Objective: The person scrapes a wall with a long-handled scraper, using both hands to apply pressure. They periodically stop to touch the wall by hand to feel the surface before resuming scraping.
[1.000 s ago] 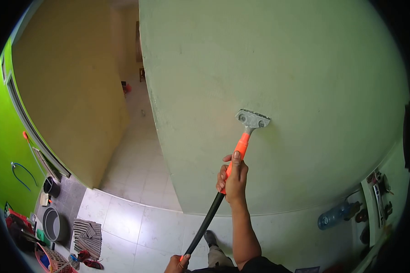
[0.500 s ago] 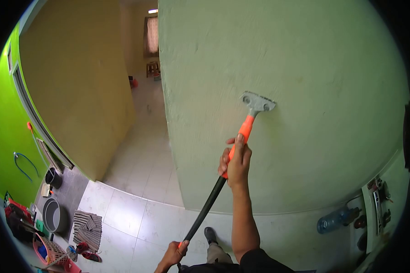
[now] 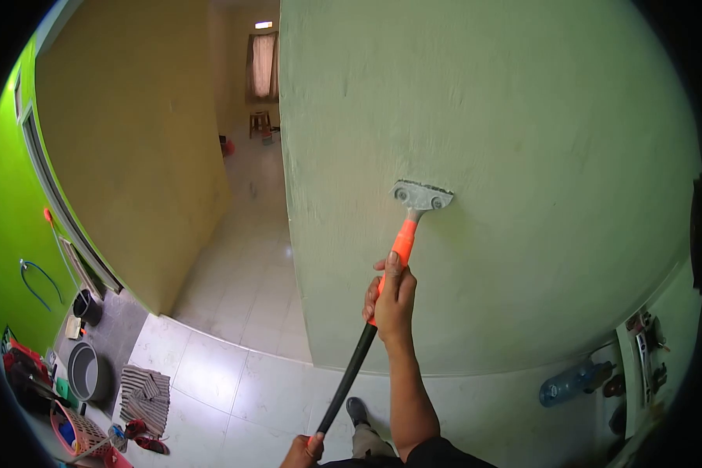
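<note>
Right hand (image 3: 392, 300) gripping scraper (image 3: 419, 197) against pale wall (image 3: 522, 117); left hand (image 3: 302, 452) at pole's end

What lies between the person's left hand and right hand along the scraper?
Head view: only the bare black pole of the scraper spans from the left hand up to the right hand; nothing else grips it.

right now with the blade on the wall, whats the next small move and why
Probably push the scraper a short stroke up the pale green wall, blade flat. Its edge lies against the wall, the right hand grips the orange handle below the head, and the left hand holds the black pole's lower end, so both look set to drive along the pole's line.
</note>
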A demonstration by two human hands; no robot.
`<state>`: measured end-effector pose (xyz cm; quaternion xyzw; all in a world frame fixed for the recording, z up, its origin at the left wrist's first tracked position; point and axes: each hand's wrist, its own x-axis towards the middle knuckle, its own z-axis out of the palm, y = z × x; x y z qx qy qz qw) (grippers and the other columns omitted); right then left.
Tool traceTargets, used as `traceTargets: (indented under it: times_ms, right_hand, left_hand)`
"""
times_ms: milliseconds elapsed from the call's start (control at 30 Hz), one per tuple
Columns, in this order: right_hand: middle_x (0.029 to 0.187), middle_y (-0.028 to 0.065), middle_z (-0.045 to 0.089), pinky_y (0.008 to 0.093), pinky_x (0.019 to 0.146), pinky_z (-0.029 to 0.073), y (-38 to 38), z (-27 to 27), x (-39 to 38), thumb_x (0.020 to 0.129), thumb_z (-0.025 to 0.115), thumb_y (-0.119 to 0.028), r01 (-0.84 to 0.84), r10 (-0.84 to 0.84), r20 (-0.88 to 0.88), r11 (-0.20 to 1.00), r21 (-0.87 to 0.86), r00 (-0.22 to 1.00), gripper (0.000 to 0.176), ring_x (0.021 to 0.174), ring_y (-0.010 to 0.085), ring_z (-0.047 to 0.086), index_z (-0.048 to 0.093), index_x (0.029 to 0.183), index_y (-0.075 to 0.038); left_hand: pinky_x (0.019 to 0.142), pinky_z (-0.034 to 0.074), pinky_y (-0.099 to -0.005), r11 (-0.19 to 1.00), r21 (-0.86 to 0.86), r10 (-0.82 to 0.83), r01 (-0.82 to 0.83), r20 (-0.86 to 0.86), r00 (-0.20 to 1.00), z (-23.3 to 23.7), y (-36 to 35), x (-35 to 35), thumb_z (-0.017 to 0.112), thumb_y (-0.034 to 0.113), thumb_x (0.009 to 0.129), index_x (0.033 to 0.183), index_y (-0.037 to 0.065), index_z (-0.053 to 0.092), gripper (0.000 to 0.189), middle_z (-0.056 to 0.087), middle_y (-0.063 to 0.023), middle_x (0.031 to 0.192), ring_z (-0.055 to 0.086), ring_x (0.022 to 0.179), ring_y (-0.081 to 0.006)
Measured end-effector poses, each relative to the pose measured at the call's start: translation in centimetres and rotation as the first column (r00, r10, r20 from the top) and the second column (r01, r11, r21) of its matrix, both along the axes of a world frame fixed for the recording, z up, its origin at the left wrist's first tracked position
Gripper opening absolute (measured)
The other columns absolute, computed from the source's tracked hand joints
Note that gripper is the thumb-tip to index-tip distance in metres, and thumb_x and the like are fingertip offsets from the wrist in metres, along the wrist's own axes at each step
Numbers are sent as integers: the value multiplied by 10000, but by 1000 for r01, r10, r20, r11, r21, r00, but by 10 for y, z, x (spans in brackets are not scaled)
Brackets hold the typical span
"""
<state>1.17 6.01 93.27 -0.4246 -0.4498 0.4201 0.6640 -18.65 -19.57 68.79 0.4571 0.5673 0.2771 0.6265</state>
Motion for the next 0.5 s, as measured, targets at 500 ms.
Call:
traceTargets:
  times_ms: [500]
  right_hand:
    - [464, 12, 387, 306, 306, 356, 5, 36, 0, 1111, 410, -453, 89, -93, 88, 995, 50, 992, 503, 308, 136, 420, 471, 977, 29]
  left_hand:
    - [489, 351, -321, 994, 90, -64, 57, 75, 995, 4, 31, 5, 386, 588, 1083, 558, 81, 445, 732, 458, 3, 529, 415, 505, -110]
